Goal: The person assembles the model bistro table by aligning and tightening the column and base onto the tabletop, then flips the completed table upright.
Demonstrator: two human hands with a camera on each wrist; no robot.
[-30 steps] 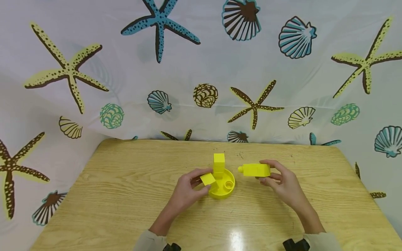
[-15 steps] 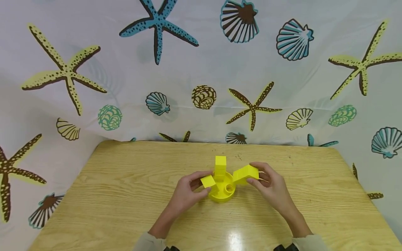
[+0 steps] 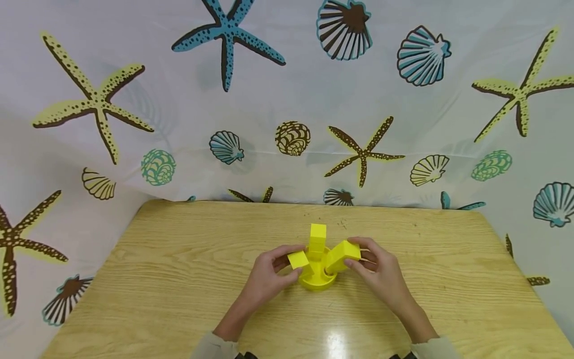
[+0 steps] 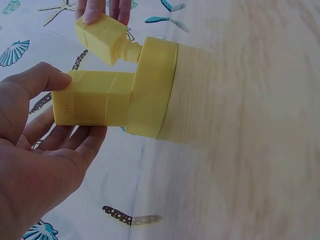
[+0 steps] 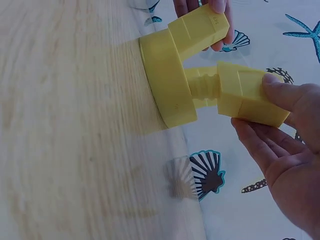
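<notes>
A round yellow base (image 3: 316,285) with a raised rim sits on the table. My left hand (image 3: 268,271) grips a yellow square-sided bottle-shaped block (image 4: 95,100) that stands in the base's left side, thumb on one face and fingers on another. With my right hand (image 3: 378,271) I hold a second such block (image 5: 250,95), tilted, its ringed narrow neck pointing down at the base's right side, where the round socket was seen. The neck's tip is hidden at the base. A third yellow block (image 3: 318,238) stands upright at the back of the base, untouched.
The wooden table (image 3: 193,239) carries the base near its middle. Behind it and at the sides hangs a white curtain (image 3: 264,104) printed with starfish and shells. Pale sleeves (image 3: 435,348) cover my forearms near the front edge of view.
My right hand has moved left with its block, turning it from lying level beside the base to neck-down over the socket. My left hand stays on its block.
</notes>
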